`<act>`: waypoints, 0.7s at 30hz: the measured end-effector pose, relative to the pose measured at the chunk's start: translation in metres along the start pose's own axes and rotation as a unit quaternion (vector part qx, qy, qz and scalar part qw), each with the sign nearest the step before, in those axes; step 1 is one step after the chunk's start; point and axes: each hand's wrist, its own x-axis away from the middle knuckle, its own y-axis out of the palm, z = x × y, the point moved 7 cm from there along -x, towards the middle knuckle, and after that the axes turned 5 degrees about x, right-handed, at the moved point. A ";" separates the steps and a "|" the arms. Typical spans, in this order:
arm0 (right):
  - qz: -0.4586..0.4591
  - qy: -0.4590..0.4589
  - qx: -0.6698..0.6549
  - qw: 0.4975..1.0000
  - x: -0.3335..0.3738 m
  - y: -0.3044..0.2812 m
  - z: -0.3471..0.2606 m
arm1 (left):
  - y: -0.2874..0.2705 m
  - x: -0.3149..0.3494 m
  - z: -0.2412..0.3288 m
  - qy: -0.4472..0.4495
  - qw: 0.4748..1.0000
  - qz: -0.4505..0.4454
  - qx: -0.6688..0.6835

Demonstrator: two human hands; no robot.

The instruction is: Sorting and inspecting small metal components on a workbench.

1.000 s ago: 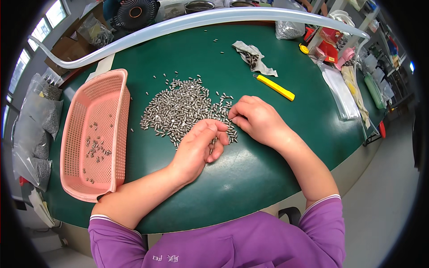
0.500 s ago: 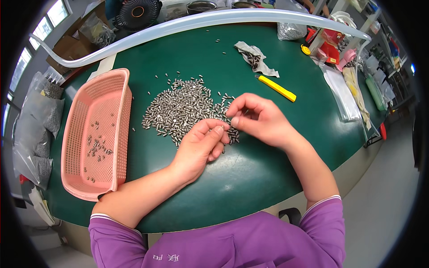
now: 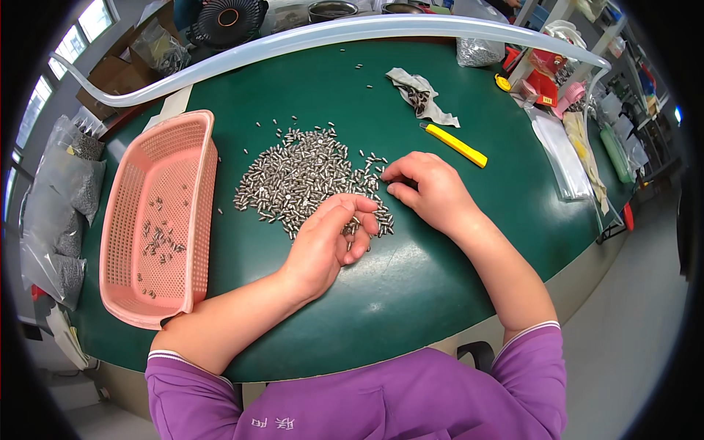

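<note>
Pink basket (image 3: 200, 220) holding metal pieces (image 3: 162, 240), left fingers (image 3: 359, 244) curled, right fingers (image 3: 405, 167) bent, grasps unclear

Lots of little shiny silver metal bits (image 3: 297, 169) lie every which way in a big heap on the green table (image 3: 411, 323), with some loose around it.

Pale characters (image 3: 273, 423) mark the purple shirt (image 3: 337, 400) before the counter (image 3: 352, 315); a tiny label (image 3: 547, 100), the red box (image 3: 539, 84) at the counter's right
</note>
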 end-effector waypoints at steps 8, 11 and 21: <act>0.000 0.025 0.028 0.999 0.002 -0.003 0.006 | 0.001 -0.001 -0.001 -0.003 1.000 -0.011 -0.006; 0.004 0.005 -0.021 1.000 -0.002 -0.007 -0.004 | 0.001 -0.002 -0.002 -0.010 1.000 -0.011 -0.006; -0.039 -0.073 -0.250 0.965 0.003 -0.009 -0.041 | 0.003 -0.001 -0.005 -0.018 0.999 -0.033 0.000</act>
